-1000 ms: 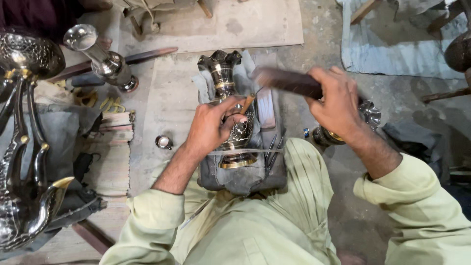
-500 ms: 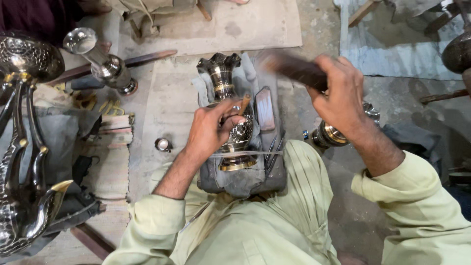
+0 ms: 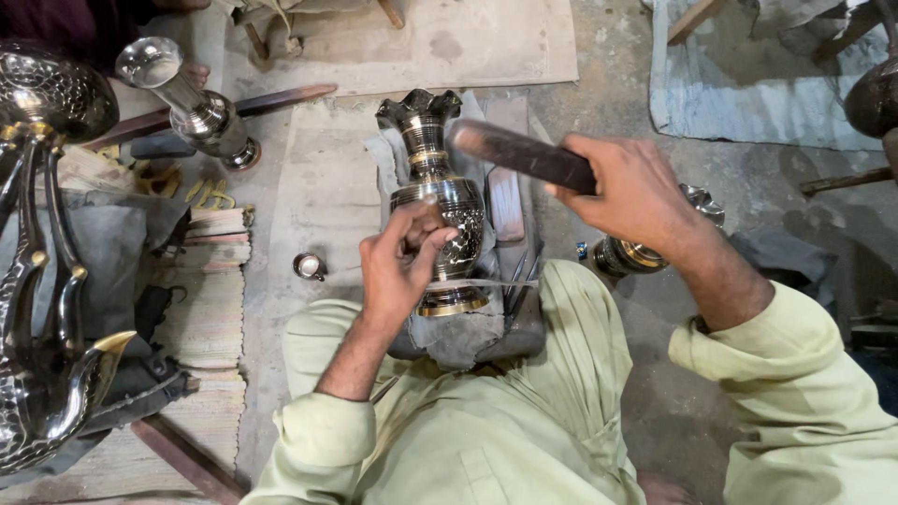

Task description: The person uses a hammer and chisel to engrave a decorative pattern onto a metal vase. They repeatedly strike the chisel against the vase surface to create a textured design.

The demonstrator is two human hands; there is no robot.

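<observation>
My left hand was closed on the belly of the vase, fingers wrapped round the near side and the thumb pressed against the engraved band; I think a thin tool was pinched in there too, but the fingers hid it. My right hand was clamped on the mallet, a dark wooden bar, gripped at its right end.

Compared with half a second earlier, the mallet had come down and in. It had stood up and to the right of the vase; now its free end lay across the neck, just right of the flared rim. Whether it touched the metal I could not tell. My left hand had hardly moved on the belly. I judged this a stroke in a run of taps, with the engraving in full swing.

The vase lay on its side on a grey padded block over my lap. Its long axis ran nearly straight away from me: gold-edged foot toward my body, scalloped mouth pointing away at the sheet of paper on the floor. It tilted slightly left toward the mouth.

Another vase lay off to the left, a small cup sat near my left wrist, and a further brass piece rested beneath my right forearm.
</observation>
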